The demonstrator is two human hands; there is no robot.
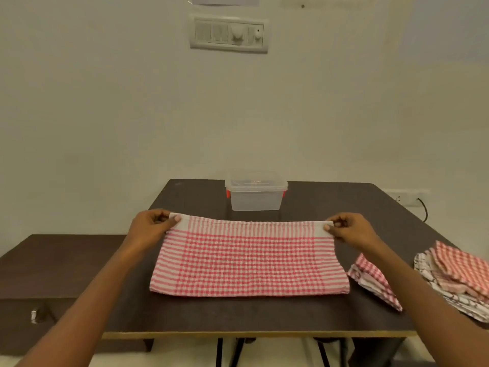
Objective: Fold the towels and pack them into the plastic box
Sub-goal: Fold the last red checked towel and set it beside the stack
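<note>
A red-and-white checked towel (248,258) lies folded in half on the dark brown table (238,316), its fold toward me. My left hand (152,226) pinches the towel's far left corner. My right hand (349,229) pinches the far right corner. Both corners are held just above the tabletop. Behind the towel, at the table's far edge, stands a clear plastic box (255,193) with its lid on and red clips at the sides.
A pile of several unfolded checked and patterned towels (460,276) lies at the table's right edge, one corner (373,282) reaching under my right forearm. A lower dark bench (53,274) sits to the left. The wall is close behind the table.
</note>
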